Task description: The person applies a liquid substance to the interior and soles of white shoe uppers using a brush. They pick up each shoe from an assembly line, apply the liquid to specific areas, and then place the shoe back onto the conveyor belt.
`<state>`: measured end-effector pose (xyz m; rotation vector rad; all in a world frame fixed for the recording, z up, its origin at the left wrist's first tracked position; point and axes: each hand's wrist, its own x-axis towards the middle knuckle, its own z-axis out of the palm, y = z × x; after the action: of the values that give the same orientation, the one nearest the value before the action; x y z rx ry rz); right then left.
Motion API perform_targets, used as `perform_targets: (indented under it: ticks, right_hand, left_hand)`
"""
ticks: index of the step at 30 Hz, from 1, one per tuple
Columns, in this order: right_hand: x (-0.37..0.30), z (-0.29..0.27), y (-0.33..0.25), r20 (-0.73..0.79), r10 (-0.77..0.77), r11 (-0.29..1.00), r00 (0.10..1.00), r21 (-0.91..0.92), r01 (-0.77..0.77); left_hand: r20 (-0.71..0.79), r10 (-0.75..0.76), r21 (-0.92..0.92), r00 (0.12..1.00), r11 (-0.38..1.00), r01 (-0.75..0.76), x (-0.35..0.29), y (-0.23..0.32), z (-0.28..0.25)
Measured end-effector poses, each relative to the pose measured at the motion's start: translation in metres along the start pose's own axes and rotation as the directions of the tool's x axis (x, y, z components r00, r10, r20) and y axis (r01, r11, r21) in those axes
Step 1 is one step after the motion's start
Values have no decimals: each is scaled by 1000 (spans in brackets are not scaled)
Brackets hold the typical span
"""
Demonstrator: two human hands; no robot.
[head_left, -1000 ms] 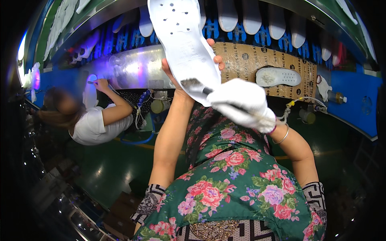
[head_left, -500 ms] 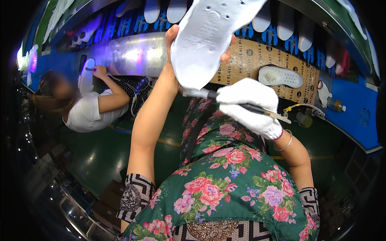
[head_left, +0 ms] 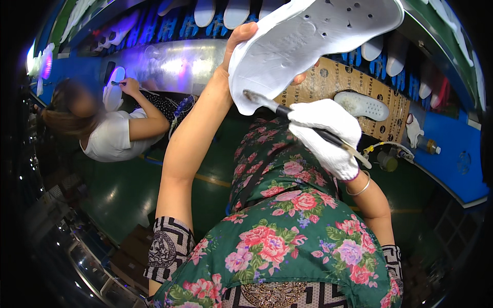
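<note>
My left hand [head_left: 238, 40], bare, grips a large white shoe sole [head_left: 287, 59] from its far side. The sole is tilted, its hollow face toward me, with several small holes at its upper right end. Fingertips show at its left edge and below its right edge; the palm is hidden behind it. In a white knitted glove, my right hand [head_left: 328, 133] is closed round a brush [head_left: 280, 109] with a dark handle and pale end. The bristles meet the sole's inner face near its lower left rim.
Another white sole [head_left: 362, 105] lies on printed brown cardboard [head_left: 318, 84]. A white glove [head_left: 413, 131] and a bottle [head_left: 429, 145] stand right on the blue bench. Soles on blue holders [head_left: 236, 15] line the back. At left, a person [head_left: 110, 128] brushes a sole under violet light.
The sole has turned clockwise and shifted right, showing more of its holed end. The brush has gone from beneath its lower edge onto its inner face.
</note>
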<state>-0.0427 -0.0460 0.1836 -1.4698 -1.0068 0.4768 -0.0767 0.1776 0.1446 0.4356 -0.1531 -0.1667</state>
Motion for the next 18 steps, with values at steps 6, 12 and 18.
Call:
perform_targets:
  ticks: [6,12,18]
  right_hand:
    - [1,4,6,133,103,969,986,209,-129]
    - [52,-35,12,-28,-116,967,993,-233,107]
    - [75,-30,20,-37,-416,787,909,-516,339]
  left_hand:
    - [-90,32,32,995,999,-29,-8,-1,-3]
    - [-447,174,35,877,983,-178,-26,-32,4]
    - [-302,86,-133,949,982,-131,-52,-56,-2]
